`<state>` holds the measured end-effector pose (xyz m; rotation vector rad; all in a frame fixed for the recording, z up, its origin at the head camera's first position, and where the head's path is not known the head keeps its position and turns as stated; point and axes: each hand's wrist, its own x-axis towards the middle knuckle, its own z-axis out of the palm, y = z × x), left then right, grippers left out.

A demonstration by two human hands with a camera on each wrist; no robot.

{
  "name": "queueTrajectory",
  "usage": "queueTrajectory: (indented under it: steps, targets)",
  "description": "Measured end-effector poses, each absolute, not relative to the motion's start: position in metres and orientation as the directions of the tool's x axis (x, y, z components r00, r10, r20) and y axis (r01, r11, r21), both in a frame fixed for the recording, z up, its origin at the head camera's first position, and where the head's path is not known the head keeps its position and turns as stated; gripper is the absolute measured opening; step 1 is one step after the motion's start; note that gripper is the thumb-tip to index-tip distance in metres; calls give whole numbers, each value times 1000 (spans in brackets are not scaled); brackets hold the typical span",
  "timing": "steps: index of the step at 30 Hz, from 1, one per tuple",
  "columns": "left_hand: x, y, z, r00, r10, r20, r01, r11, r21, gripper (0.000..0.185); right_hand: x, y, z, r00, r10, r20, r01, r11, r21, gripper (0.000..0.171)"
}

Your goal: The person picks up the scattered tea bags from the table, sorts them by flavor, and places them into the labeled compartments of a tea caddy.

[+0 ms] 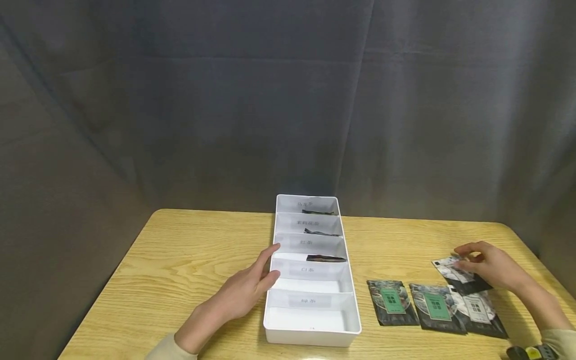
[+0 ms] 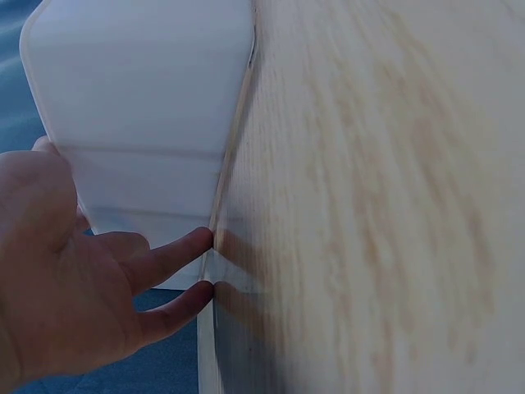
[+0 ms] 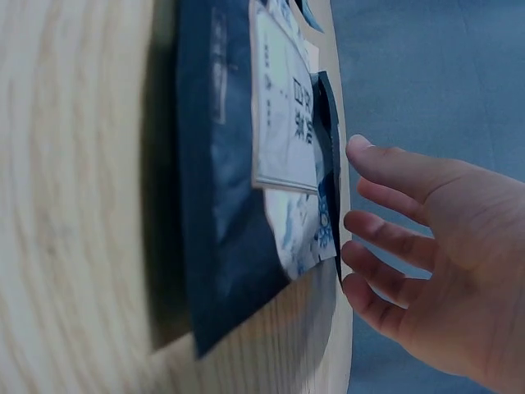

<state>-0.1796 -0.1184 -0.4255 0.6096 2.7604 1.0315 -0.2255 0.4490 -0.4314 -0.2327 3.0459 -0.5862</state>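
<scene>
Packet [image 1: 459,274] sat under the right hand [image 1: 488,264], fingers loose, nothing gripped; a careless pinch could drag the neighbouring packets [image 1: 435,306]. Left hand [image 1: 245,290] steadied the tray [image 1: 310,330], fingers straight.

Wooden table [image 1: 189,260] carries white divided tray [image 1: 355,320], four tea packets [image 1: 436,306].
</scene>
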Motion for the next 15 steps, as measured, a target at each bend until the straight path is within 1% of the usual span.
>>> queueTrajectory:
  steps: [5,10,15]
  targets:
    - [-180,-119,-425,-910,414,11,321,688,651,56,-226,449,-433,-987,-156,-21,-136,910,-392,50]
    - [-180,-118,-425,-908,419,10,323,686,652,56,-228,448,-435,-987,-159,4,-147,909,-389,47]
    - [-180,-118,-425,-909,416,12,324,688,650,57,-229,448,-436,-993,-113,-18,-97,917,-387,48]
